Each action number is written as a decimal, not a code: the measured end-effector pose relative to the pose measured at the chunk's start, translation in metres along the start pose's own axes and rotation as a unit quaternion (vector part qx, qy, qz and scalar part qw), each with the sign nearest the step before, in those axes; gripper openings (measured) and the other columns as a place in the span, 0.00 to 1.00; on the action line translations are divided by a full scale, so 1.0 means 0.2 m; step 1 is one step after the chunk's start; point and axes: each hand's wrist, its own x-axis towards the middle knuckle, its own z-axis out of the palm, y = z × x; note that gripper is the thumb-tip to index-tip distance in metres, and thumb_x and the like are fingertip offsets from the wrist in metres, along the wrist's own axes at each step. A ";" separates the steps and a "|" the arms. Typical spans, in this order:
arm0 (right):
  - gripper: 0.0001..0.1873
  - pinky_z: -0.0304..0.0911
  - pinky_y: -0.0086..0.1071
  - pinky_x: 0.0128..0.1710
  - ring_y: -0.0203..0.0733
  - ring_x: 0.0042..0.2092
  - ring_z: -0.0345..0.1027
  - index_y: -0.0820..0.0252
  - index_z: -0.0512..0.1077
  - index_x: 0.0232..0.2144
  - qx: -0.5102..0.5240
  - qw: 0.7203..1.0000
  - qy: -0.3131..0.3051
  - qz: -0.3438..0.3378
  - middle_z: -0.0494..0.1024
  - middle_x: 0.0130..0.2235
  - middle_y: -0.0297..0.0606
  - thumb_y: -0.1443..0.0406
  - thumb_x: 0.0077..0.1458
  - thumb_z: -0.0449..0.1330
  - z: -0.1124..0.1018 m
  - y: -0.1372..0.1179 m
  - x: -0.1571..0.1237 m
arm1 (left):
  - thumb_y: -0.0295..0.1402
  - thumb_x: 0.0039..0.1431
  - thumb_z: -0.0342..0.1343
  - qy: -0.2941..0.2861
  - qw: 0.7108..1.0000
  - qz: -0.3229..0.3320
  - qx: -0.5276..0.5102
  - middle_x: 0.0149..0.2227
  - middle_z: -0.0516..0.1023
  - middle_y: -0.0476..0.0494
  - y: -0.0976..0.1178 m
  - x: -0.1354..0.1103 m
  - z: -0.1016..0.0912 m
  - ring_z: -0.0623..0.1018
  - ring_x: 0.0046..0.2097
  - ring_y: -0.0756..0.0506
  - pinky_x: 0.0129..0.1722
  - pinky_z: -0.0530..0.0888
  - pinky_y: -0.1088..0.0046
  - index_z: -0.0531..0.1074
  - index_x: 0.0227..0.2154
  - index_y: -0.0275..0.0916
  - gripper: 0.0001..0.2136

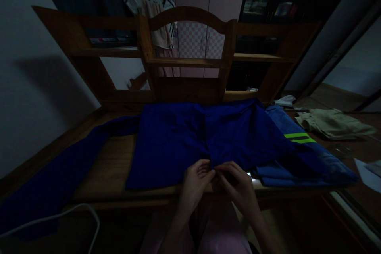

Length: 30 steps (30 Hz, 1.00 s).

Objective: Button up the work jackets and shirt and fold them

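A dark blue shirt (169, 139) lies spread over the wooden desk, its button front running down the middle and one sleeve (86, 151) stretched out to the left. At the near end of that front, my left hand (198, 178) pinches the cloth edge with curled fingers. Right beside it, almost touching, my right hand (236, 182) pinches the same edge between thumb and fingertips. Whatever small part of the shirt sits between the fingertips is too dark to make out. The other side of the shirt reaches right, over folded blue clothing.
Folded blue clothing with a bright yellow-green stripe (300, 138) lies at the right. Beyond it is a beige folded cloth (336, 123). A wooden shelf (184, 62) rises along the desk's back. A white cable (85, 206) loops at the lower left.
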 end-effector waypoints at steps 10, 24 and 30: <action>0.10 0.63 0.32 0.41 0.43 0.43 0.67 0.54 0.70 0.42 -0.015 1.000 0.017 -0.008 0.71 0.42 0.40 0.68 0.59 0.54 0.01 -0.05 0.00 | 0.36 0.52 0.61 0.083 0.996 0.025 0.017 0.41 0.80 0.42 -0.02 -0.04 0.05 0.79 0.44 0.43 0.45 0.75 0.70 0.75 0.40 0.38 0.13; 0.07 0.63 0.30 0.39 0.39 0.40 0.67 0.56 0.75 0.38 0.015 0.999 0.027 0.010 0.70 0.39 0.39 0.64 0.58 0.57 -0.01 -0.03 0.03 | 0.31 0.58 0.53 0.075 0.989 0.083 0.096 0.42 0.80 0.44 -0.03 -0.03 0.01 0.78 0.44 0.45 0.45 0.73 0.72 0.78 0.40 0.41 0.11; 0.12 0.62 0.28 0.37 0.36 0.38 0.66 0.52 0.76 0.44 0.063 0.996 -0.046 0.050 0.67 0.40 0.37 0.62 0.59 0.58 -0.06 0.01 0.04 | 0.32 0.57 0.54 0.076 0.989 0.063 0.106 0.38 0.80 0.44 -0.04 -0.03 0.02 0.78 0.40 0.45 0.40 0.73 0.74 0.77 0.38 0.39 0.09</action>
